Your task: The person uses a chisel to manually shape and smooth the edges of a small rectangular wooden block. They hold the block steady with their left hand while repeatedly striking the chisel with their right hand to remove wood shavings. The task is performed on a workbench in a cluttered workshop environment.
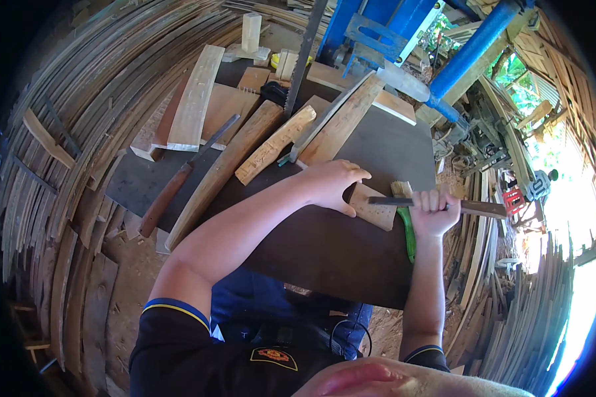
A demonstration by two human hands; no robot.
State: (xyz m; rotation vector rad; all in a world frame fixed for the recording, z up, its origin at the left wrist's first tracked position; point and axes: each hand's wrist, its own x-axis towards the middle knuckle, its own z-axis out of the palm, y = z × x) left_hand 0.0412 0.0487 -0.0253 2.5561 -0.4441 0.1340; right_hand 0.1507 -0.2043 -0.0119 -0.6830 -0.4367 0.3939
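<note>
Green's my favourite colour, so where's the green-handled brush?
In the head view, the green-handled brush lies near the right edge of the dark tabletop, just left of the right hand, with the wooden-handled tool crossing it.

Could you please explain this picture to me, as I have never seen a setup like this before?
Of course. No robot is working here: these are a person's own bare hands. The single picture comes from the left of two fisheye cameras worn on the head, looking down, so straight edges bend near the rim.

The right hand is closed around a flat-bladed tool with a wooden handle; its blade crosses over a small wooden block. The left hand is spread at the block's other end; whether it presses on it is hard to tell.

On the dark tabletop also lie a green-handled brush, a rough piece of wood, a long timber and a second wooden-handled tool.
</note>
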